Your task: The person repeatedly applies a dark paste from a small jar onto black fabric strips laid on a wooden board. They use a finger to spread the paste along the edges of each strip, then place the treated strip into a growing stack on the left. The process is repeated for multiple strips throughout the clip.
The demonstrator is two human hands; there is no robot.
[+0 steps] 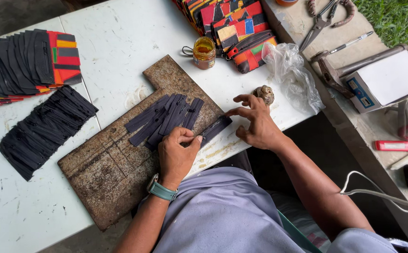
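Left hand [175, 154]: grip closed, thumb and fingertips pinched on the near end of a single black zipper strip [214, 129]. Teal watch [161, 189] on that wrist.

Right hand [258, 124]: grip open, fingers spread, index fingertip pressing the far end of the same strip. Holds nothing; just pins it down.

The strip lies flat, diagonal, at the right corner of a rusty metal plate [105, 173], close to the near edge of the white surface [119, 42]. It overhangs the plate slightly onto the white top.

Just left of the strip, touching it or nearly so: a fanned pile of black zipper strips [164, 117] on the same plate, under the left hand's knuckles.

Rest of the surface:
- Far left edge: long stacked row of black strips [44, 131], well apart from the plate.
- Far left corner: stack of black pieces over red/orange striped pouches [26, 61].
- Far edge, middle: small glass jar of amber liquid [204, 52], lid off.
- Far right corner: pile of multicoloured striped pouches [236, 28].
- Right edge: crumpled clear plastic bag [293, 75], with a small brownish lump [264, 93] just beside the right hand's fingertips.

Separate concrete ledge right of the surface: scissors [323, 21], pen [351, 43], red lighter [393, 145].
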